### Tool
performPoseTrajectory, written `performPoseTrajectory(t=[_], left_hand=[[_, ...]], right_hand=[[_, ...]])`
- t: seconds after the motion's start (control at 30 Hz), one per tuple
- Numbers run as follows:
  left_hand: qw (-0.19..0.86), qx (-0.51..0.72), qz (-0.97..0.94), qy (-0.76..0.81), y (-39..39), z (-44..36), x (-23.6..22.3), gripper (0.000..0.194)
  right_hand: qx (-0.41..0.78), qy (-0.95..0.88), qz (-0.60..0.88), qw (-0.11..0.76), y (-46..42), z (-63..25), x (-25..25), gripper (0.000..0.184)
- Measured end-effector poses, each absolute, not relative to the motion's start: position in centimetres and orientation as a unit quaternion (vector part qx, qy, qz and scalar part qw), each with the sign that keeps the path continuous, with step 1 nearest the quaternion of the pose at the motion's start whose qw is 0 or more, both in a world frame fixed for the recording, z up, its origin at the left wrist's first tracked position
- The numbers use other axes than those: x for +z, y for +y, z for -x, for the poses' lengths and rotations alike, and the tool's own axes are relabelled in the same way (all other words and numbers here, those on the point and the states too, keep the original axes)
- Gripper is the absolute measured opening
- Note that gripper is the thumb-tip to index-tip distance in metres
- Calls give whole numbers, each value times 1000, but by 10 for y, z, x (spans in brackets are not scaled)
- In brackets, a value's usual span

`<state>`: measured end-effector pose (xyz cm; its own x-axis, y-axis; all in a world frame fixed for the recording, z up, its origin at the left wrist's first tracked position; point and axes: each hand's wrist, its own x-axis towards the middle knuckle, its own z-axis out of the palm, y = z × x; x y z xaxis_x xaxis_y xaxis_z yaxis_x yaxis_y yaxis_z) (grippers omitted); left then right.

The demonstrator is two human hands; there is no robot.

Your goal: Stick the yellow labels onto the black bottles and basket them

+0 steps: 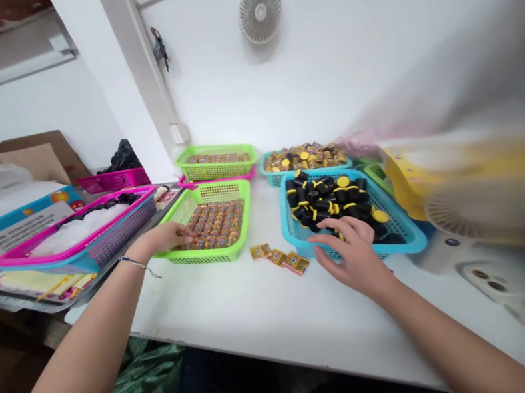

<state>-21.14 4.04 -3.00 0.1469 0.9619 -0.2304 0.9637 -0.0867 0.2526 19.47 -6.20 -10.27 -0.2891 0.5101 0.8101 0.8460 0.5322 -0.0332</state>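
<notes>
My left hand (171,236) reaches over the near left corner of a green basket (243,249). Its fingers are pinched together at the end of tight rows of small labelled jars (216,223); whatever they hold is hidden. At the front of a blue basket (405,240), my right hand (350,250) hovers with thumb and fingers apart and nothing visible in it. That basket is heaped with small black jars with yellow lids (315,194), some tipped over. Between the two baskets, several small printed yellow labels (278,258) lie on the white table (240,302).
Behind stand another green basket (217,171) of labelled jars and a blue basket (269,175) of jars with yellow lids. Pink and blue baskets (121,229) sit at left. A fan (260,12) hangs on the wall. A phone (507,289) lies at right.
</notes>
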Motion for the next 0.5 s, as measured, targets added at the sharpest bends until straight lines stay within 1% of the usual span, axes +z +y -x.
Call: performPoseTrajectory(t=[0.07, 0.17, 0.27, 0.33, 0.4, 0.47, 0.5], left_hand=[[191, -11, -751, 632, 41, 213, -30, 50], [196, -18, -772, 605, 41, 214, -29, 45], [160, 10, -787, 595, 37, 208, -24, 49], [108, 61, -796, 592, 27, 191, -20, 57], [55, 121, -807, 576, 10, 162, -22, 59], [26, 173, -830, 530, -12, 124, -34, 48], [18, 222, -858, 464, -22, 103, -44, 41]], right_hand=[[-220, -757, 446, 423, -59, -201, -98, 12], [-228, -711, 479, 462, -52, -220, -88, 11], [-203, -677, 520, 480, -45, -241, -82, 16], [-175, -672, 548, 467, -40, -250, -82, 20], [-147, -680, 572, 435, -32, -252, -83, 25], [-120, -696, 588, 395, -17, -249, -82, 32], [-106, -700, 599, 375, -7, -245, -79, 36]])
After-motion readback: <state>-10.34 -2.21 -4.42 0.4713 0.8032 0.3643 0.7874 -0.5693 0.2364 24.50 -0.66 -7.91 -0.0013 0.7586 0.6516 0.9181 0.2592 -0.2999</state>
